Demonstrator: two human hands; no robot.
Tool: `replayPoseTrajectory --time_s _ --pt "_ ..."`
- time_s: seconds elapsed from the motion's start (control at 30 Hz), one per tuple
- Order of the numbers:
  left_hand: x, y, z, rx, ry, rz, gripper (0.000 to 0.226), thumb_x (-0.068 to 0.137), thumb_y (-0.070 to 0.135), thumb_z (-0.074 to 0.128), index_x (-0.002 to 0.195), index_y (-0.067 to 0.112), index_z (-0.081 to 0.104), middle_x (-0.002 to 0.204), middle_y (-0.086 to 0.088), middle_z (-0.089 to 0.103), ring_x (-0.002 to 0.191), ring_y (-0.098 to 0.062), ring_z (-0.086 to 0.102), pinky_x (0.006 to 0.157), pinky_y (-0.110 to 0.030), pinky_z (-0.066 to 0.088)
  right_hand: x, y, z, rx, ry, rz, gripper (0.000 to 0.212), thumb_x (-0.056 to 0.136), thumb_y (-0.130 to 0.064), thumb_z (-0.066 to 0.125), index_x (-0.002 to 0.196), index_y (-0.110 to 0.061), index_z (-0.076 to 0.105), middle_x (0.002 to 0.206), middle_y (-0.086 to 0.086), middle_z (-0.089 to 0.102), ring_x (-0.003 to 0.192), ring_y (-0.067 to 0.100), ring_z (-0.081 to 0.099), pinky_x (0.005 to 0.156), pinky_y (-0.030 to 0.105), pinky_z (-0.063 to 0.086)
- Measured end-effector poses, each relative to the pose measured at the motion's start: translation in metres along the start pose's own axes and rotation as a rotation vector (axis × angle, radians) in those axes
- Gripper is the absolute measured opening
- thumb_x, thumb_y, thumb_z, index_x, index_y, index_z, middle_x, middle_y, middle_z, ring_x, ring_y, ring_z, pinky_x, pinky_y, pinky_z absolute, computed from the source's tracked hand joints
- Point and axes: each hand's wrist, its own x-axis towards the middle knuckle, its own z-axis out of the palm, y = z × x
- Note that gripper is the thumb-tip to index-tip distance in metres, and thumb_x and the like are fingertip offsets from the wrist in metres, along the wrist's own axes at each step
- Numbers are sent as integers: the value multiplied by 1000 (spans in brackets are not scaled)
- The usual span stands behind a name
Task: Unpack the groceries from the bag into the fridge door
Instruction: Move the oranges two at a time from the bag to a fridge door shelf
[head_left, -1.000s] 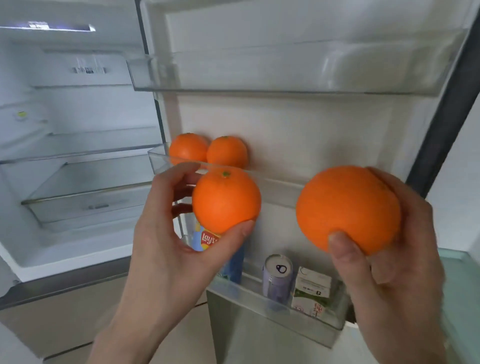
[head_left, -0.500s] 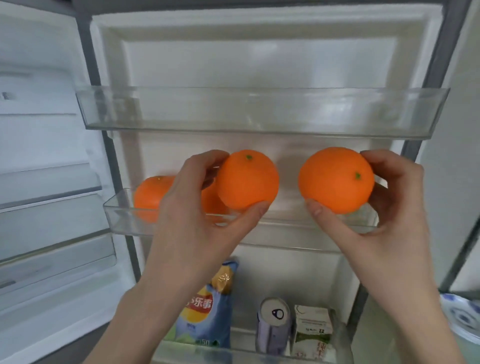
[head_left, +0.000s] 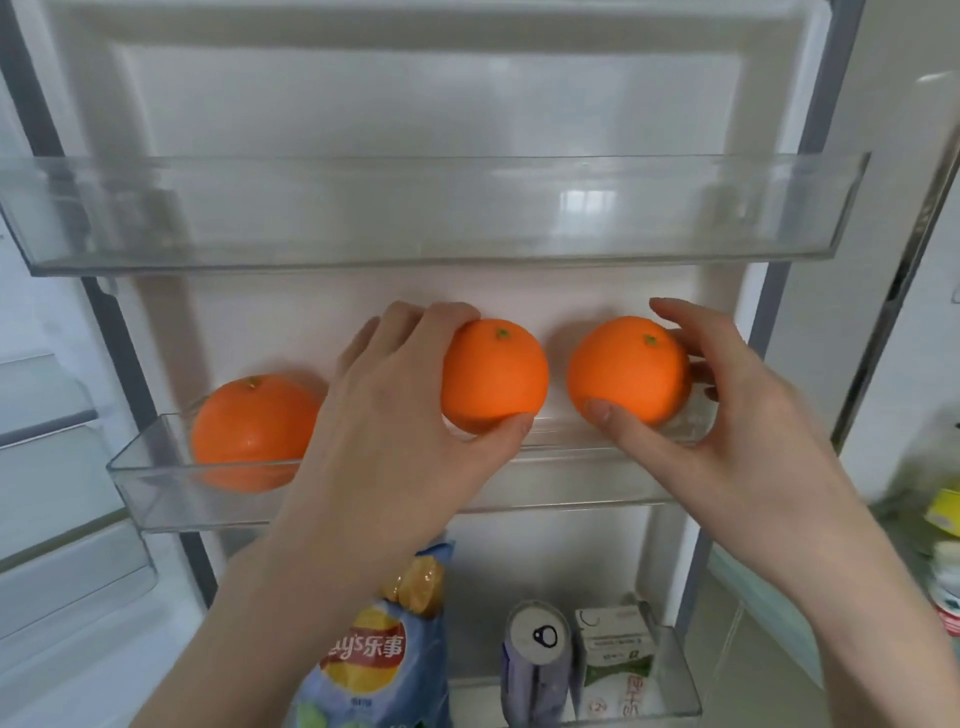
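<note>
While both hands reach into the fridge door, each one carries an orange over the middle shelf (head_left: 571, 499). The left hand (head_left: 395, 415) has its grip closed around the left orange (head_left: 493, 374), thumb under the fruit and fingers curled over the top and far side. The right hand (head_left: 727, 415) holds the right orange (head_left: 628, 382) more loosely: thumb pressed on the lower front, fingers spread behind it, the forefinger lifted clear.

Both fruits sit at or just above the shelf's clear front rail, side by side and not touching. A third orange (head_left: 254, 431) already rests at the shelf's left end, partly behind the left wrist.

An orange like these should feel moderately heavy for its size, firm with a slight give, and dry enough that the peel does not slip. A wide cupping hold across its middle suits it best, as pinching would only dent it. Being nearly round, it has no real long axis; the stem marks the only direction. On both held fruits the small green stem faces up and slightly toward the camera, so each stands upright. Round fruit may roll once released, though the rail should keep it in.

Below, a chip bag (head_left: 379, 649), a can (head_left: 537, 660) and a small carton (head_left: 615, 660) stand on the bottom shelf. The top shelf (head_left: 415, 213) holds nothing visible.
</note>
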Motion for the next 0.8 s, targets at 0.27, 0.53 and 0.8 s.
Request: replayPoseTrajectory --time_s 0.27,0.53,0.8 --pt "15 2 -8 19 -226 -94 66 73 69 73 129 42 50 122 19 56 111 -11 57 89 -30 45 13 -3 -13 -39 -199 53 71 63 -69 74 126 -65 41 116 -29 57 107 3 59 95 42 52" --pt "51 -2 -18 129 -472 -49 63 65 63 81 119 39 59 112 17 64 103 -10 62 95 -39 55 38 1 -16 81 -425 101 60 60 -55 87 111 -58 55 108 -26 64 90 -8 65 79 20 50" --pt "62 -10 -19 161 -516 -27 72 56 72 82 118 41 62 110 19 65 103 -10 63 98 -39 54 50 6 -18 41 -516 135 57 59 -67 82 109 -51 61 107 -16 70 92 6 72 94 38 57"
